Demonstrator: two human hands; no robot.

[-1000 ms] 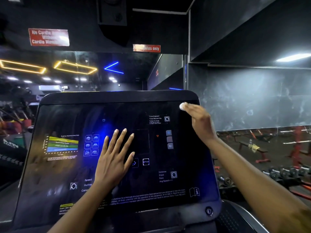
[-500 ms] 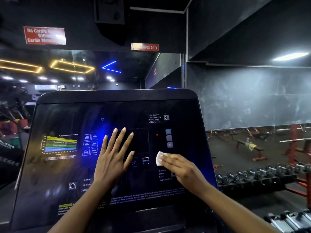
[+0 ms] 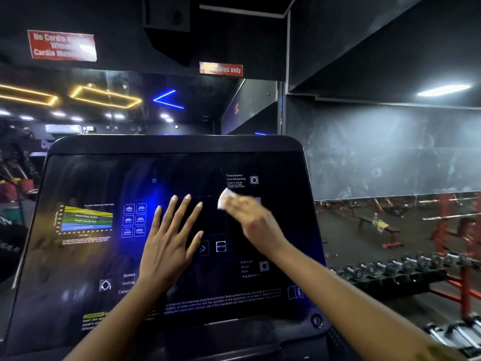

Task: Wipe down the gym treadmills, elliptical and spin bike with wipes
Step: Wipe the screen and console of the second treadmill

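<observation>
Left hand (image 3: pixel 169 246) lies flat, released, on the treadmill console (image 3: pixel 78 269); the blurred right hand (image 3: pixel 250 220) hides most of a white wipe (image 3: pixel 224 199), so its grip cannot be told.

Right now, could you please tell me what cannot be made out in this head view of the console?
Head view only:
The wipe is mostly under the right hand; both are motion-blurred, so the grip is unclear.
The console centre is covered by the flat left hand.
The red sign has glare hiding its right side.
The warning text is too small and blurred.
</observation>
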